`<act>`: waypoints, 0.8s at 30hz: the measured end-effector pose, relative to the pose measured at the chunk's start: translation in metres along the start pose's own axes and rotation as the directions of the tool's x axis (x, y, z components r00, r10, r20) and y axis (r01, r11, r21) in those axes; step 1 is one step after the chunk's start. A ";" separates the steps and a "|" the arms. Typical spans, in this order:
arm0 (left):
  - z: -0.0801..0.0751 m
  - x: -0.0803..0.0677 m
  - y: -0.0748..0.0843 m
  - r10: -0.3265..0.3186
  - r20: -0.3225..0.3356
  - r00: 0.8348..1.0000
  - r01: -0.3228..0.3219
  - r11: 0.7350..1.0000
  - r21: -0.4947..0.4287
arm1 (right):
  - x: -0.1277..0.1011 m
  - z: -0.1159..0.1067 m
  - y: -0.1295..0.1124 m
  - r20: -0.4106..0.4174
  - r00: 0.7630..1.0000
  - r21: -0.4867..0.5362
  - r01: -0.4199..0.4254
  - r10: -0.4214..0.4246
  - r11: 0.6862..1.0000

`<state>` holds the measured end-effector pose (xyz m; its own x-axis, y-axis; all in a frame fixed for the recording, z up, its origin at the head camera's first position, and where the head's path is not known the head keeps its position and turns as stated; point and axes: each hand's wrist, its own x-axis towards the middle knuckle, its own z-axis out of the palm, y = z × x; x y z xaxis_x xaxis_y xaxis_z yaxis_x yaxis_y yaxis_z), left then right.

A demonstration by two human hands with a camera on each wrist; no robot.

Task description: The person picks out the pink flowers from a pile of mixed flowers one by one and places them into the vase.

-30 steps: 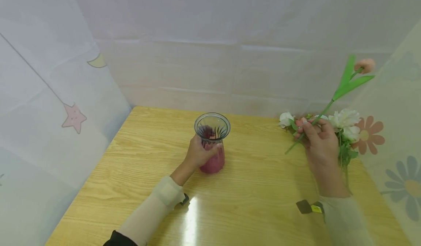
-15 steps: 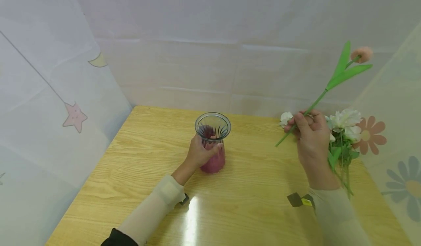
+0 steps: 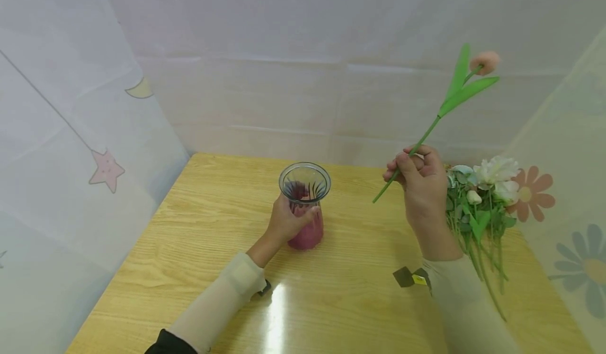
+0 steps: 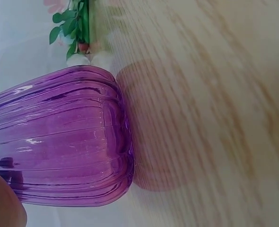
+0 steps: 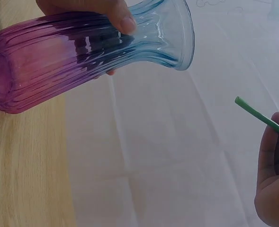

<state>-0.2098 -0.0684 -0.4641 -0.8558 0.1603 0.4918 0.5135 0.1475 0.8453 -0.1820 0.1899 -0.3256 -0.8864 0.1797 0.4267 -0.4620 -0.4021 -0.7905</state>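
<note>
A ribbed glass vase [image 3: 310, 230], purple at the base and bluish at its flared rim, stands upright on the table. My left hand [image 3: 288, 220] grips its side, thumb across the front; the left wrist view shows the vase's purple lower part [image 4: 68, 142] close up. To the right and above the table, my right hand [image 3: 423, 183] pinches the green stem of a pink tulip [image 3: 484, 63]. The tulip tilts, bloom up to the right, and its bare stem end points down-left towards the vase, apart from it. In the right wrist view that stem end [image 5: 253, 112] shows beside my fingers.
Several artificial flowers [image 3: 494, 178] with white blooms and green stems lie in a bunch at the table's right side. The wooden table [image 3: 227, 185] meets a pale cloth backdrop [image 3: 265, 96] behind and at both sides.
My right hand has lifted the tulip and moved left with it, away from the flower bunch and nearer the vase. The left hand and vase have stayed in place.
</note>
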 end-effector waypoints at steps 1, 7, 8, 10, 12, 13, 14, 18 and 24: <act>0.000 0.000 0.000 -0.002 -0.002 1.000 0.002 1.000 -0.001 | 0.001 0.003 0.001 0.007 1.000 -0.006 0.004 -0.004 1.000; -0.001 0.000 0.001 -0.001 -0.009 1.000 0.001 1.000 0.026 | 0.005 0.020 0.007 0.053 0.998 -0.011 0.032 -0.031 0.999; -0.001 0.000 0.002 -0.004 -0.008 1.000 0.005 1.000 0.025 | 0.005 0.023 0.008 0.058 0.998 -0.012 0.031 -0.030 0.999; -0.001 0.000 0.002 -0.004 -0.008 1.000 0.004 1.000 0.021 | 0.006 0.029 0.010 0.070 0.997 -0.012 0.033 -0.032 0.999; -0.001 0.000 0.002 -0.006 -0.009 1.000 0.006 1.000 0.025 | 0.007 0.036 0.012 0.077 0.997 -0.012 0.031 -0.030 0.999; -0.001 -0.001 0.002 -0.008 -0.011 1.000 0.009 1.000 0.025 | 0.007 0.039 0.013 0.078 0.997 -0.011 0.029 -0.028 1.000; -0.001 -0.001 0.002 -0.012 -0.012 1.000 0.013 1.000 0.024 | 0.007 0.042 0.015 0.078 0.997 -0.011 0.029 -0.028 1.000; 0.000 -0.001 0.003 -0.029 -0.012 1.000 0.029 0.999 0.022 | 0.007 0.053 0.020 0.086 0.996 -0.024 0.035 -0.033 0.999; 0.000 -0.002 0.004 -0.043 -0.005 0.999 0.043 0.999 0.023 | 0.006 0.066 0.029 0.101 0.994 -0.044 0.050 -0.045 0.998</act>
<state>-0.2060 -0.0675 -0.4612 -0.8772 0.1494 0.4563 0.4777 0.1767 0.8606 -0.1987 0.1200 -0.3169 -0.8572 0.1056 0.5041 -0.5063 -0.3526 -0.7870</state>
